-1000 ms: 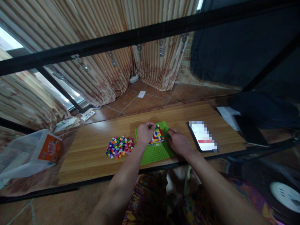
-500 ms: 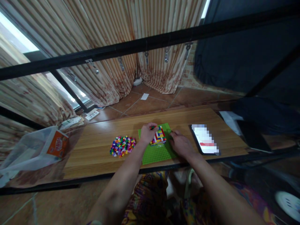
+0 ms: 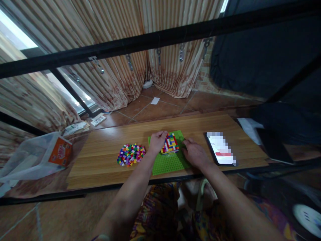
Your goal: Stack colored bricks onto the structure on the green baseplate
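A green studded baseplate (image 3: 167,164) lies on the wooden board. On its upper part stands a low block of toy bricks (image 3: 170,144) in red, yellow, white and blue. My left hand (image 3: 157,142) reaches over the plate's left side, its thumb and fingers pinched together at the block's far left corner. A bit of red shows by the fingertips, but what they hold is hidden. My right hand (image 3: 195,154) has its fingers curled at the plate's right edge, gripping it. Left of the plate lies a pile of small loose bricks (image 3: 131,155) in many colours.
A phone (image 3: 220,149) with a lit screen lies right of the plate on the wooden board (image 3: 100,167). A clear plastic box (image 3: 32,157) with an orange label stands at the far left. A dark flat device (image 3: 274,145) is at the right. A black bar (image 3: 140,42) crosses beyond the board.
My left fingertips have shifted slightly at the block's far corner, and the dark piece seen at them before is now out of sight. My right hand stays at the plate's edge.
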`<state>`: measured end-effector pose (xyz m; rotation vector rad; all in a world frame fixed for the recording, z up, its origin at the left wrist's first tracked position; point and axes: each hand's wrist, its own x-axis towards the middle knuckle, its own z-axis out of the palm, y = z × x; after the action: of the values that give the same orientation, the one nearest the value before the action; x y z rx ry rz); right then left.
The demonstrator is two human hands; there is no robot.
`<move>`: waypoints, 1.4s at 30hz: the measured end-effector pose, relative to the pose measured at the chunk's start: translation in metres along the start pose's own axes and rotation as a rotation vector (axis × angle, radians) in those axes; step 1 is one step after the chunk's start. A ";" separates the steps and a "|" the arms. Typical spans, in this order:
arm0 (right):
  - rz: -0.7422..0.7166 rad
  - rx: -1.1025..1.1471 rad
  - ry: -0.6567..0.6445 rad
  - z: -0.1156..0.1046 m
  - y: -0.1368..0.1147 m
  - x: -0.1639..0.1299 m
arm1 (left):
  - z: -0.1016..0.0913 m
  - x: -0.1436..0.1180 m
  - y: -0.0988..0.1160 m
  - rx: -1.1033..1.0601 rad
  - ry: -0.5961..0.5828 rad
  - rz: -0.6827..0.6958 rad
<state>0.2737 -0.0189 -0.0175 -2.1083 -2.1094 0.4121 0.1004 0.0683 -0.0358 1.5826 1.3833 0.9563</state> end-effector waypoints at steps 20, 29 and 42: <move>-0.026 -0.063 -0.010 0.002 0.004 -0.001 | -0.065 -0.046 0.006 0.011 0.192 0.144; -0.012 -0.065 -0.020 0.002 0.002 0.000 | -0.114 -0.123 -0.029 0.237 0.127 0.099; -0.020 -0.063 -0.009 0.002 0.004 -0.002 | -0.099 -0.127 -0.031 0.695 0.051 0.195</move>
<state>0.2767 -0.0212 -0.0206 -2.1204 -2.1742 0.3578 -0.0170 -0.0466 -0.0302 2.2460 1.7329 0.6518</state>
